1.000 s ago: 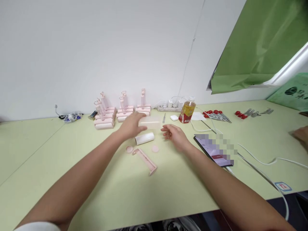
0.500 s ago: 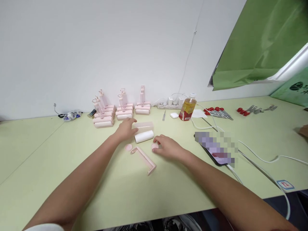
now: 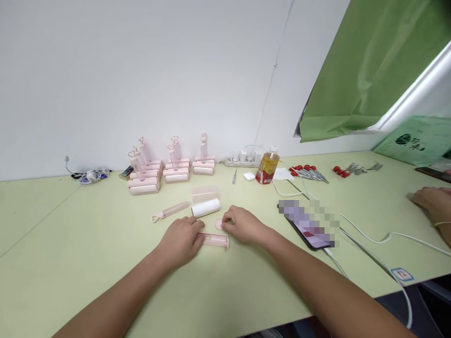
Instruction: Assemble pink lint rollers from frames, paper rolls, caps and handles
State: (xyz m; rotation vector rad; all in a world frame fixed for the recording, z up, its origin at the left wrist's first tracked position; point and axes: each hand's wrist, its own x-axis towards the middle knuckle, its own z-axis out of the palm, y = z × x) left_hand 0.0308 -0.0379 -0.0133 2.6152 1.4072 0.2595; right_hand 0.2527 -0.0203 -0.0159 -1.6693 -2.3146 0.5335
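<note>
Your left hand (image 3: 183, 238) has its thumb and fingers around the left end of the pink frame (image 3: 214, 240), perhaps to keep it from sliding on the bench (image 3: 169, 291). The frame lies flat, with its long side about level with the front edge. Your right hand (image 3: 243, 224) has its thumb and pointing finger close together at the right rim of the small pink disc (image 3: 219, 224) — I can't tell if they pinch it or only touch it.

The disc sits just past the frame, on the side toward the back edge, so your 2 hands are near each other. The frame's right end sticks out past your left thumb, and no finger covers it.

A bit nearer the back edge lie the white roll (image 3: 206, 207), the clear cover (image 3: 205, 194) and the heart-topped handle (image 3: 171, 212). They seem to be put there so you can reach them and still have room. The pink rollers (image 3: 143, 184) stand in 3 groups by the back edge — likely to be out of your way.
</note>
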